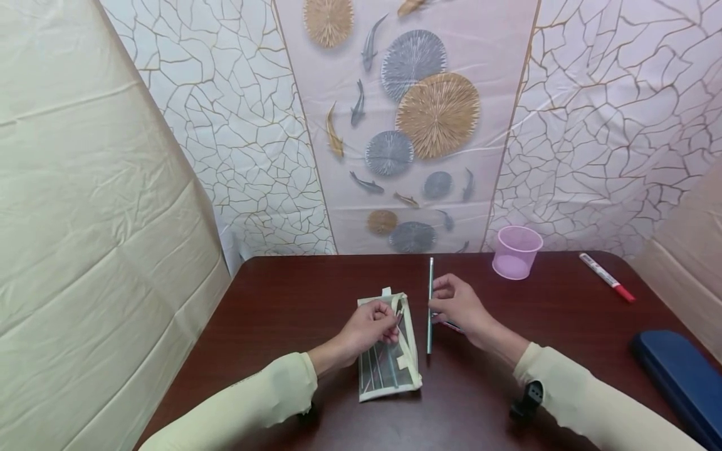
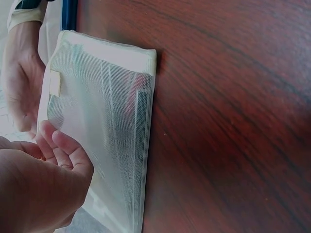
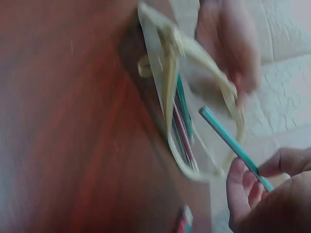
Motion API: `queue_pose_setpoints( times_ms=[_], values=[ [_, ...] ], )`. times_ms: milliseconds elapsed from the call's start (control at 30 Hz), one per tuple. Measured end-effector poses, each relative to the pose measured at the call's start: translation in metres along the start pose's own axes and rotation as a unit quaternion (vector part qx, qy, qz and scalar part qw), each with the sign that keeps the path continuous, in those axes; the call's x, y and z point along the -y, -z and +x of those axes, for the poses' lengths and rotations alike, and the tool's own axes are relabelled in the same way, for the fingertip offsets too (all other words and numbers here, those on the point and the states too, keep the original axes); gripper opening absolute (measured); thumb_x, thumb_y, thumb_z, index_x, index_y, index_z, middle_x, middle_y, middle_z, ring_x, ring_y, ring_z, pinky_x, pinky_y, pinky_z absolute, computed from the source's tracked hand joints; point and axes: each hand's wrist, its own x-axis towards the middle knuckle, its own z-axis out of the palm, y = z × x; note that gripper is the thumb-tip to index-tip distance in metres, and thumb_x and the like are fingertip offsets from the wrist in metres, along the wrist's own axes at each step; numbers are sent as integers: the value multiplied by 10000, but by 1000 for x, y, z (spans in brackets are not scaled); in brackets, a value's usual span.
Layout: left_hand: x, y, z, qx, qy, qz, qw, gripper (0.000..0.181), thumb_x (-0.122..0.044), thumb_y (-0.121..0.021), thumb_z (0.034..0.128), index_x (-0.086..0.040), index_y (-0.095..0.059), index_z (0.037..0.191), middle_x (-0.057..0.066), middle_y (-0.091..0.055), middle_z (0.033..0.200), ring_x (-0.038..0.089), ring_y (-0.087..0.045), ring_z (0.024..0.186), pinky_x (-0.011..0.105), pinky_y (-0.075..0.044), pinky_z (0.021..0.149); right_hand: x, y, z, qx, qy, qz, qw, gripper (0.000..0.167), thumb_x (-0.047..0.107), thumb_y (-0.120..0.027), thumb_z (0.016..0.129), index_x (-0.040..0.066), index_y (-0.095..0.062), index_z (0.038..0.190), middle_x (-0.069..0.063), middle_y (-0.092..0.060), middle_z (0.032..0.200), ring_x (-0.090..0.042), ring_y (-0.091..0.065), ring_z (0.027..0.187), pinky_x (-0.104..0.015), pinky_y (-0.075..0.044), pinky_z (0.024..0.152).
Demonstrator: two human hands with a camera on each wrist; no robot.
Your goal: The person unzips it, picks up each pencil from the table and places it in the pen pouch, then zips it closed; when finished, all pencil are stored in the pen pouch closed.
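A mesh pencil pouch (image 1: 389,369) with cream trim lies on the table, several pencils inside showing through its mesh. My left hand (image 1: 369,326) pinches the rim of its opening; in the right wrist view that mouth (image 3: 171,97) gapes wide. Between the thumb and fingers of my right hand (image 1: 459,310) is a green pencil (image 1: 430,282), held just right of the pouch. Its lower end points toward the opening in the right wrist view, apart from the rim. Partly hidden under the right hand lies another slim item (image 1: 452,326) on the table.
A pink translucent cup (image 1: 516,254) stands at the table's back right. Beside it lies a white marker with a red cap (image 1: 606,277). A dark blue case (image 1: 677,382) sits along the right edge. A patterned cloth hangs behind the brown table (image 1: 293,288).
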Motion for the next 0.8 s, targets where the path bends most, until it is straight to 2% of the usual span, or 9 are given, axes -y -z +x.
queue_pose_setpoints(
  times_ms=[167, 367, 567, 800],
  values=[
    [0, 0, 2, 27, 33, -18, 10000, 97, -136, -624, 1047, -60, -578, 1006, 9, -697, 791, 96, -695, 709, 243, -603, 692, -4, -24, -8, -160, -211, 369, 9990, 421, -84, -609, 901, -80, -454, 1292, -132, -622, 1037, -170, -672, 801, -373, -655, 737],
    [0, -2, 3, -23, 38, -50, 10000, 48, -93, -592, 1040, -55, -578, 1014, 9, -696, 789, 96, -689, 708, 224, -585, 671, -12, -42, -16, 142, -478, 413, 9979, 410, -50, -616, 910, -76, -463, 1289, -222, -655, 1116, -177, -691, 807, -376, -641, 748],
    [0, -2, 3, -57, 9, -48, 10000, 30, -74, -593, 1024, -52, -580, 1007, 15, -699, 783, 102, -687, 702, 223, -579, 663, -20, -50, -20, 532, -770, 397, 9948, 395, 14, -638, 947, -81, -469, 1291, -135, -660, 1044, -143, -697, 800, -313, -622, 730],
    [3, -5, 1, -45, -55, -43, 10000, 39, -73, -603, 1022, -50, -579, 1002, 28, -698, 767, 128, -694, 699, 246, -590, 677, -24, -49, -19, 747, -914, 432, 9921, 400, 33, -652, 947, -74, -470, 1287, -110, -668, 1035, -149, -701, 835, -334, -625, 746]
  ],
)
